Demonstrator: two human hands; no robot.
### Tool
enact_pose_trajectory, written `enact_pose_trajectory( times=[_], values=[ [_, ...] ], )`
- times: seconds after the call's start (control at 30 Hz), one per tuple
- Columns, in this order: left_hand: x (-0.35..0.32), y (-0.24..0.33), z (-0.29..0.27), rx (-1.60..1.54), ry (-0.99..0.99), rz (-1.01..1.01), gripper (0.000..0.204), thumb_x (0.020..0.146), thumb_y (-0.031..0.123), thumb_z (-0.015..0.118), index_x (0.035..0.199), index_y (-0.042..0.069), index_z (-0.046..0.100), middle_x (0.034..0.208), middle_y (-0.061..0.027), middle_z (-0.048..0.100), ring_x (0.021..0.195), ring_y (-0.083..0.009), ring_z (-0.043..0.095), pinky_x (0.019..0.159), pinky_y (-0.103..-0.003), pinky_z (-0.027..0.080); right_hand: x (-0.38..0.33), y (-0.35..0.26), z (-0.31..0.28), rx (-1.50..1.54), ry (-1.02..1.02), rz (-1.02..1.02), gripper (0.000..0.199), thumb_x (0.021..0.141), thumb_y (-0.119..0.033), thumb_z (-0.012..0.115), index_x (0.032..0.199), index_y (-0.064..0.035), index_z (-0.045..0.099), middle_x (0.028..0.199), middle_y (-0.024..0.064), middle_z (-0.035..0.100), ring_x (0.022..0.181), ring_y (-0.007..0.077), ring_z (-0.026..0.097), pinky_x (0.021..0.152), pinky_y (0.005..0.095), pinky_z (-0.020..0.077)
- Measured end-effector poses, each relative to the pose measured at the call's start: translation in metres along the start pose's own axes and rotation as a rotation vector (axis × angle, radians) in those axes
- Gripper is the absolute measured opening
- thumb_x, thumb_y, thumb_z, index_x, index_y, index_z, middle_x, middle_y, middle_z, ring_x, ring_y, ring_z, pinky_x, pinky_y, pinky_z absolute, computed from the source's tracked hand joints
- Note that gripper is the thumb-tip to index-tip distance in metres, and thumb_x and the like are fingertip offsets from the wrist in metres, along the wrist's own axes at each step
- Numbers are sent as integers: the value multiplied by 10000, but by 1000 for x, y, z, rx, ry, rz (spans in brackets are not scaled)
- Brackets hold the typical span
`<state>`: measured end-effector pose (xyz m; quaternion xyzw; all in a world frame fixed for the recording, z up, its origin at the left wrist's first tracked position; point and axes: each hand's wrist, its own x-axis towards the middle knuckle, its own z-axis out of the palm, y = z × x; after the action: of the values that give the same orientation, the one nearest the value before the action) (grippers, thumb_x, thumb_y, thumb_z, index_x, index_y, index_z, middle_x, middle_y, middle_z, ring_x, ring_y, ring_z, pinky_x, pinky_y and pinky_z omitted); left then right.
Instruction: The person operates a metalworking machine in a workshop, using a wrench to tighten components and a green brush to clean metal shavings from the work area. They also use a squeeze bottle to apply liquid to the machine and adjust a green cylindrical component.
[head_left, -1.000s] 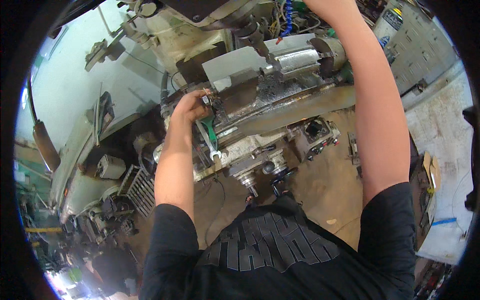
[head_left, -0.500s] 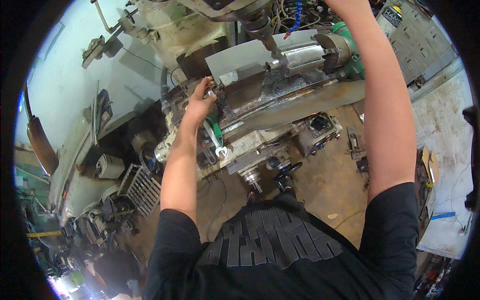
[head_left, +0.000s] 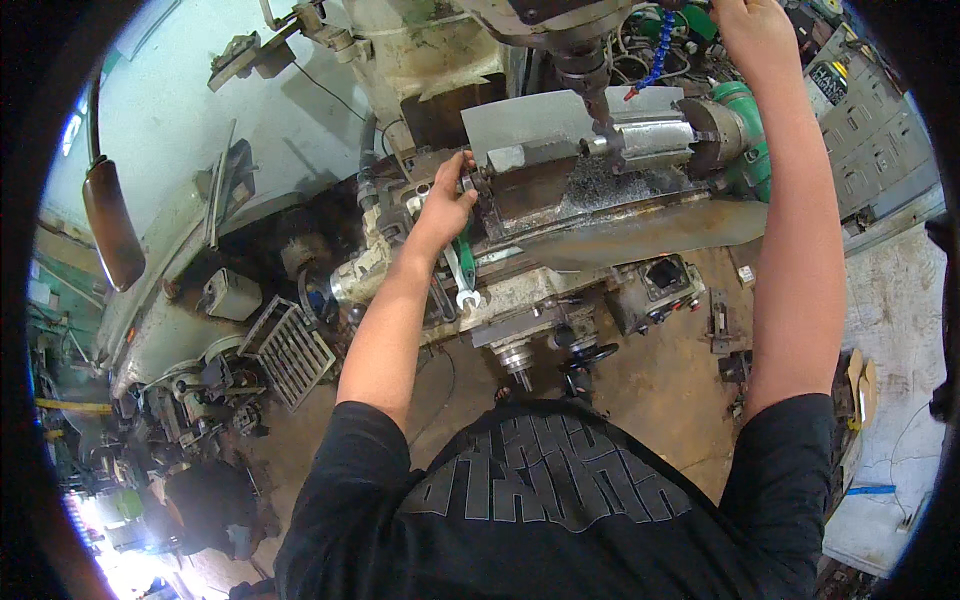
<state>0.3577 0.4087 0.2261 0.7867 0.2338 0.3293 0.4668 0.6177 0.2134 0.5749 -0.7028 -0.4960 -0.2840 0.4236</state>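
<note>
My left hand (head_left: pixel 446 205) is curled round a small metal knob (head_left: pixel 468 184) at the left end of a milling machine's table. Below that hand an open-ended wrench (head_left: pixel 467 297) lies beside a green-handled tool (head_left: pixel 466 258). At the top right, my right hand (head_left: pixel 757 38) has bent fingers, partly cut off by the picture's edge; what they grip is hidden. A silvery grooved metal cylinder (head_left: pixel 650 143) is held lengthwise above the table, next to a green dividing head (head_left: pixel 742 135). Over it hangs the dark cutter spindle (head_left: pixel 585 75).
Metal chips (head_left: pixel 610 188) cover part of the machine table. A blue coolant hose (head_left: pixel 660 50) hangs behind the cylinder. Cranks and a black handwheel (head_left: pixel 594 354) stick out toward me. A slatted metal rack (head_left: pixel 288 352) stands on the floor at left; a white board (head_left: pixel 890 330) is at right.
The whole scene sits further right and slightly lower as my view shifts. More of my right hand shows at the top. My left hand stays at the machine's left end.
</note>
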Motion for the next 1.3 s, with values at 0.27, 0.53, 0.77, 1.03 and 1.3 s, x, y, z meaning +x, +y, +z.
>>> enact_pose_trajectory(
  times=[0.27, 0.53, 0.77, 1.03, 1.3],
  values=[
    [2, 28, -16, -164, -31, -323, 635, 941, 14, 648, 1540, 110, 461, 1462, -54, 577, 1367, -207, 500, 1123, -332, 398, -11, -16, -11, -116, -7, -74, 493, 1066, -425, 470, 1017, 29, 657, 906, 301, 668, 897, 479, 649, 811, 504, 508],
    [-13, 14, -19, -383, 83, -327, 578, 1014, 41, 581, 1563, 26, 400, 1482, -47, 575, 1168, -137, 592, 963, -282, 470, -35, -36, -18, -208, 43, -79, 459, 1059, -411, 494, 1240, 6, 557, 1203, 337, 622, 1188, 505, 555, 975, 534, 449],
    [-39, -49, -97, 175, 474, -334, 326, 986, 152, 586, 1266, 21, 690, 1129, -192, 748, 1047, -259, 718, 909, -365, 531, -263, -153, 32, 172, -651, -119, 240, 936, -189, 639, 1105, -20, 619, 1028, 198, 675, 927, 397, 661, 820, 479, 537],
    [-62, -87, -124, 430, 474, -510, 282, 915, 191, 594, 1096, 56, 764, 907, -227, 741, 834, -344, 729, 776, -415, 553, -407, -183, 197, -232, -973, -145, 401, 908, -184, 624, 1207, 77, 566, 951, 204, 680, 745, 332, 723, 549, 419, 583],
    [-97, -81, -114, 391, 525, -450, 277, 919, 171, 606, 1096, 21, 757, 955, -195, 757, 829, -289, 724, 780, -383, 543, -411, -200, 243, -522, -1126, -186, 715, 873, -191, 649, 1454, 157, 420, 1113, 251, 631, 933, 269, 650, 540, 369, 589]
  ],
)
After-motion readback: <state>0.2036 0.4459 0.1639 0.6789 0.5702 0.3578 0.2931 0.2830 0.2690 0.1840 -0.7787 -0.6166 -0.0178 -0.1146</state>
